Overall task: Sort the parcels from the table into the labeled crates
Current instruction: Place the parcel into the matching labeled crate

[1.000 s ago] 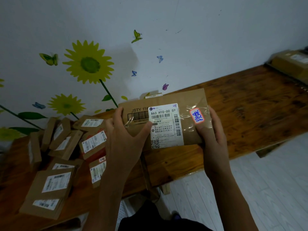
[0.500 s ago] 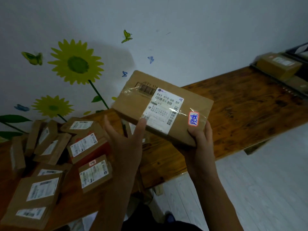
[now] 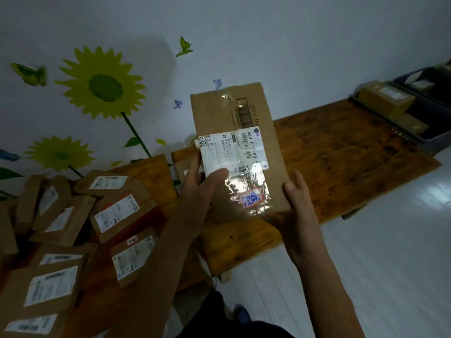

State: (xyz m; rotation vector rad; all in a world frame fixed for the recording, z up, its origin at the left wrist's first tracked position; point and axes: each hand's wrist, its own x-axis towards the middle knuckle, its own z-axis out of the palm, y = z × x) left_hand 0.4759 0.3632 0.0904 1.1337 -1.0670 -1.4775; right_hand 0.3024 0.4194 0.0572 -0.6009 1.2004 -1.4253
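A flat brown cardboard parcel (image 3: 266, 111) with a white shipping label and a small red-edged sticker with blue writing is held upright, lengthwise, above the wooden table (image 3: 341, 154). My left hand (image 3: 197, 189) grips its left edge with the thumb across the label. My right hand (image 3: 297, 206) holds its lower right corner from below. Dark crates (image 3: 429, 140) stand at the table's far right end, with brown boxes (image 3: 385, 98) in them.
Several labelled brown parcels (image 3: 114, 211) lie piled on the table's left part. The wall behind carries sunflower and butterfly stickers. A pale floor (image 3: 378, 252) lies to the right of the table. My dark trousers and a shoe show at the bottom.
The parcel has been turned from lying sideways to standing on end, sticker end now nearest me. Both hands shifted their grip with it, and the view swung right, showing more of the crates.
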